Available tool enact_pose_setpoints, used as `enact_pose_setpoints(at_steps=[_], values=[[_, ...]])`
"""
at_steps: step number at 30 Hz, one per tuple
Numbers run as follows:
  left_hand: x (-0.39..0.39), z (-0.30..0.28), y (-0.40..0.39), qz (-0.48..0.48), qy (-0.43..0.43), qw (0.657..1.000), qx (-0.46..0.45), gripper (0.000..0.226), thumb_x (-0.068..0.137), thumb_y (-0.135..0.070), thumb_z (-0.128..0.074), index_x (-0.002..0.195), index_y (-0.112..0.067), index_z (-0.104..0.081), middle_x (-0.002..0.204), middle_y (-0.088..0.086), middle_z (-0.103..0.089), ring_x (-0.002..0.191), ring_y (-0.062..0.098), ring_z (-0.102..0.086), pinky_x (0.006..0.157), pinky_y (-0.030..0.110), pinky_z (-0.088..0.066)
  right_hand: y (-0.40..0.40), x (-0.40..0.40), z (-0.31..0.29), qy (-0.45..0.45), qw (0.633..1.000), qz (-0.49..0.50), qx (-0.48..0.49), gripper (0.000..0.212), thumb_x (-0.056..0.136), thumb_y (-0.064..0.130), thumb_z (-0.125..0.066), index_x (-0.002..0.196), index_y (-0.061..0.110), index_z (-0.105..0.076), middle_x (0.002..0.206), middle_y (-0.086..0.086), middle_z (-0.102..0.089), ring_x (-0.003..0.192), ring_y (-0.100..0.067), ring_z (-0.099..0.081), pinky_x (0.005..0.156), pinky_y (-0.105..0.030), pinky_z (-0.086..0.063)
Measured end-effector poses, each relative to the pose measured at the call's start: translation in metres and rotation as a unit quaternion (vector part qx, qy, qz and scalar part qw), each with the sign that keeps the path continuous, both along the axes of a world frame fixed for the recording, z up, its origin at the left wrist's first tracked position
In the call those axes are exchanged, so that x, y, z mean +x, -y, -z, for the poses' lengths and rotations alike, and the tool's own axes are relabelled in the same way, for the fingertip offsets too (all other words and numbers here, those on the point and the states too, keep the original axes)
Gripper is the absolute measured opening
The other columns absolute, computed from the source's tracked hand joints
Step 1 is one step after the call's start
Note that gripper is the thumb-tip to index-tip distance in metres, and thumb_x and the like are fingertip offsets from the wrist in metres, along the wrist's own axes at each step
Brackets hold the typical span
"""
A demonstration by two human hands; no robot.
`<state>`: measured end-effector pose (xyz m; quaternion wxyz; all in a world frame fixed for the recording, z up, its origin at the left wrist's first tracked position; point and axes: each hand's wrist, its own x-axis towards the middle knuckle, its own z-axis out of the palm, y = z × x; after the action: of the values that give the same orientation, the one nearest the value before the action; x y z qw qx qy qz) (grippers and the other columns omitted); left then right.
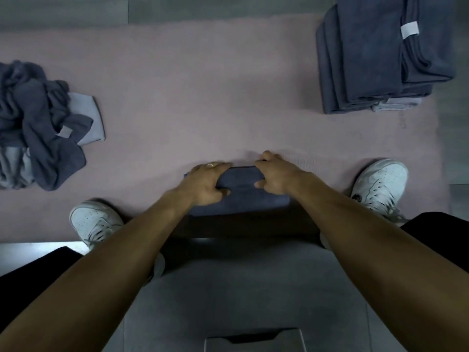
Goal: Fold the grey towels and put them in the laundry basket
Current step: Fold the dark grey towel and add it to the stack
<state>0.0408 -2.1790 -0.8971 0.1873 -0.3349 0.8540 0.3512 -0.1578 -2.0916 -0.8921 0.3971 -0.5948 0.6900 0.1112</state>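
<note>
A folded grey towel (pixel 243 191) lies on the pink mat (pixel 203 97) between my feet. My left hand (pixel 206 182) grips its left end, fingers over the far edge and thumb on top. My right hand (pixel 275 175) grips its right end the same way. A heap of crumpled grey towels (pixel 35 123) lies at the mat's left side. A stack of folded grey towels (pixel 375 57) sits at the far right. No laundry basket is in view.
My white shoes (pixel 94 221) (pixel 378 184) stand on the mat's near edge at both sides of the towel. Grey floor tiles (pixel 228 288) lie below me, and a pale box-like object (pixel 256 340) shows at the bottom edge.
</note>
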Motion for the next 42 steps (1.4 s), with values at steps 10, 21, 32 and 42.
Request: enact_pose_setpoints(at_steps=[10,21,32,42], values=[[-0.036,0.01,0.01,0.07,0.165,0.984,0.0,0.081,0.066,-0.045,-0.078,0.133,-0.024,-0.038,0.135,0.004,-0.042,0.125,0.029,-0.043,0.101,0.047,-0.042,0.004,0.003,0.003,-0.009,0.999,0.004,0.05,0.055,0.085,0.034,-0.062,0.133,0.013,-0.046,0.133,-0.012,-0.039,0.124,-0.03,-0.038,0.101,-0.039,-0.036],[-0.029,-0.008,-0.012,0.074,0.153,0.984,-0.057,0.082,0.077,-0.036,-0.069,0.147,-0.022,-0.028,0.14,0.008,-0.041,0.125,0.031,-0.047,0.1,0.043,-0.041,-0.019,0.01,-0.013,0.012,0.999,0.049,-0.012,0.054,0.087,0.029,-0.064,0.132,0.008,-0.042,0.13,-0.013,-0.049,0.117,-0.029,-0.048,0.095,-0.037,-0.043],[-0.013,-0.024,-0.028,0.103,0.094,0.987,-0.084,0.063,0.073,-0.042,-0.068,0.127,-0.024,-0.043,0.118,0.004,-0.058,0.112,0.024,-0.049,0.097,0.036,-0.034,-0.046,0.012,-0.025,-0.032,0.997,-0.017,-0.061,0.045,0.082,0.033,-0.064,0.12,0.015,-0.05,0.122,-0.006,-0.053,0.114,-0.025,-0.045,0.094,-0.034,-0.036],[-0.022,-0.085,-0.043,0.123,-0.082,0.961,-0.234,0.056,0.072,-0.03,-0.074,0.124,-0.017,-0.057,0.104,0.008,-0.063,0.092,0.03,-0.063,0.076,0.036,-0.047,-0.065,-0.008,-0.087,-0.119,0.97,-0.07,-0.201,0.06,0.081,0.037,-0.063,0.131,0.01,-0.047,0.116,-0.01,-0.057,0.1,-0.03,-0.057,0.088,-0.037,-0.042]])
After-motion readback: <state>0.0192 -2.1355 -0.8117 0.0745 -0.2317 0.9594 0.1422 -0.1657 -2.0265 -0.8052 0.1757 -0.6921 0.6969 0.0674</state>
